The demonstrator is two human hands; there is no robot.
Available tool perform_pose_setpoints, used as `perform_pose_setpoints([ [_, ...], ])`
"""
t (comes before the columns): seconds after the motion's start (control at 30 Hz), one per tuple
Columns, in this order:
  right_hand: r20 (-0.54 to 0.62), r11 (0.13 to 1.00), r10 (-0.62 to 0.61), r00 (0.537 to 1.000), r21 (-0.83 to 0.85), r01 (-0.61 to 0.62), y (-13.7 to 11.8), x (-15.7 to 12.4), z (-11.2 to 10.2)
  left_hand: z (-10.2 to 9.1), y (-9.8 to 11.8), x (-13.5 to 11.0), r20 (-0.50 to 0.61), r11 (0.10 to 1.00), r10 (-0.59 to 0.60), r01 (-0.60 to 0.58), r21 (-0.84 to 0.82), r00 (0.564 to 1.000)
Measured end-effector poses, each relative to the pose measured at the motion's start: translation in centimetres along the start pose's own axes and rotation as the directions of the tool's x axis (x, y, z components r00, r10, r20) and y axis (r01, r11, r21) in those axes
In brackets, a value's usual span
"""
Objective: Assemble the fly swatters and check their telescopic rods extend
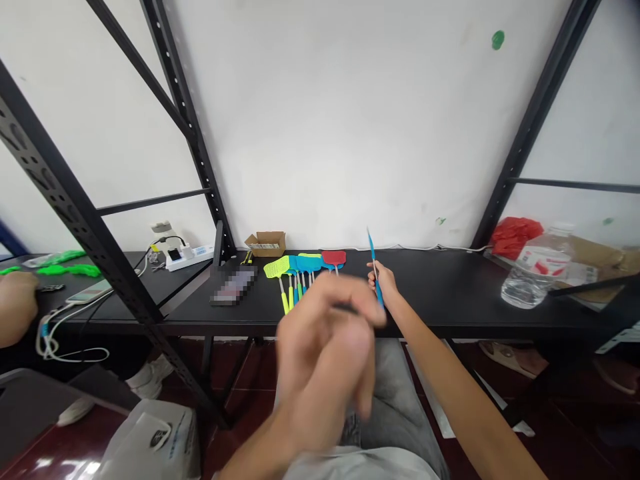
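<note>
Blue plastic: your right hand is closed round a thin blue handle, fingers wrapped about its lower part. Long axis runs near upright, tilted slightly; the free tip points up and a little to the left, toward the white wall, and the lower end shows just below your fist. Handle sits over the black table, held clear of the surface as far as I can tell.

Your left hand is raised close to the camera, blurred; fingers look loosely curled. Whether it holds anything cannot be told.

Just left of the grip, on the table: a fanned row of fly swatters, heads yellow-green, blue and red, their handles lying toward you.

Further left of the grip, against the wall: a small open cardboard box; something pale lies inside, too small to identify. Beside it a dark flat object, blurred out.

Well to the right of the grip: a clear plastic water bottle lying tilted, partly filled, near a red bag.

Far left: another person's hand near a power strip with cables.
</note>
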State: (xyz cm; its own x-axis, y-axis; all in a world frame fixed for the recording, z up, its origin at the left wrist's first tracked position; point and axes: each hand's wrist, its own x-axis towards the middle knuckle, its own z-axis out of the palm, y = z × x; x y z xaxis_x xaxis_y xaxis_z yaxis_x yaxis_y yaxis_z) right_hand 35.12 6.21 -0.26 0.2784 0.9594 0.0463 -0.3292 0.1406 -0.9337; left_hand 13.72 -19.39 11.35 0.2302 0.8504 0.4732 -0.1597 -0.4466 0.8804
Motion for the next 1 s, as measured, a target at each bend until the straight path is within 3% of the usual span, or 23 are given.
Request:
perform_pose_setpoints([
  [0.13, -0.045, 0.996, 0.013, 0.999, 0.089, -0.009, -0.4, -0.5, 0.4, 1.6, -6.2, 9.3, -0.015, 0.934, 0.074, -0.064, 0.351, 0.997],
  [0.2, -0.005, 0.975, 0.038, 0.999, 0.221, -0.036, -0.8, -0.9, 1.1, 2.4, -10.0, 12.4, -0.062, 0.854, 0.043, -0.004, 0.521, 0.997],
  [0.27, 0.081, 0.938, 0.040, 0.996, 0.340, -0.065, -1.4, -1.4, 2.0, 2.9, -13.0, 14.2, -0.083, 0.830, -0.046, 0.084, 0.551, 0.995],
  [0.37, 0.167, 0.919, 0.043, 0.985, 0.381, -0.105, -2.1, -1.7, 3.0, 2.9, -15.9, 15.2, -0.071, 0.855, -0.114, 0.134, 0.502, 0.991],
  [0.5, 0.041, 0.918, 0.082, 0.996, 0.385, -0.091, -1.8, -1.3, 2.4, 1.7, -18.3, 15.7, -0.029, 0.854, -0.055, 0.062, 0.516, 0.998],
  [0.57, -0.001, 0.919, 0.097, 0.995, 0.384, -0.089, -1.2, -0.9, 1.7, 0.7, -19.4, 15.7, 0.032, 0.765, 0.000, -0.020, 0.644, 1.000],
  [0.67, 0.002, 0.931, 0.095, 0.995, 0.355, -0.089, -0.2, -0.3, 0.7, -1.0, -20.7, 15.6, 0.189, 0.428, -0.059, -0.146, 0.892, 0.980],
  [0.73, -0.003, 0.941, 0.069, 0.998, 0.332, -0.064, 0.2, -0.1, 0.4, -2.3, -21.2, 15.4, 0.210, 0.236, -0.136, -0.174, 0.956, 0.968],
  [0.77, -0.010, 0.945, 0.056, 0.998, 0.324, -0.050, 0.4, 0.0, 0.4, -3.0, -21.3, 15.4, 0.199, 0.183, -0.157, -0.170, 0.968, 0.967],
  [0.93, -0.026, 0.939, 0.013, 1.000, 0.345, -0.004, 0.7, 0.1, 0.7, -5.1, -20.3, 15.1, 0.155, 0.121, -0.162, -0.136, 0.983, 0.974],
  [1.0, -0.014, 0.941, 0.005, 1.000, 0.340, 0.000, 0.6, -0.1, 0.9, -4.6, -19.6, 15.1, 0.159, 0.170, -0.123, -0.137, 0.976, 0.980],
])
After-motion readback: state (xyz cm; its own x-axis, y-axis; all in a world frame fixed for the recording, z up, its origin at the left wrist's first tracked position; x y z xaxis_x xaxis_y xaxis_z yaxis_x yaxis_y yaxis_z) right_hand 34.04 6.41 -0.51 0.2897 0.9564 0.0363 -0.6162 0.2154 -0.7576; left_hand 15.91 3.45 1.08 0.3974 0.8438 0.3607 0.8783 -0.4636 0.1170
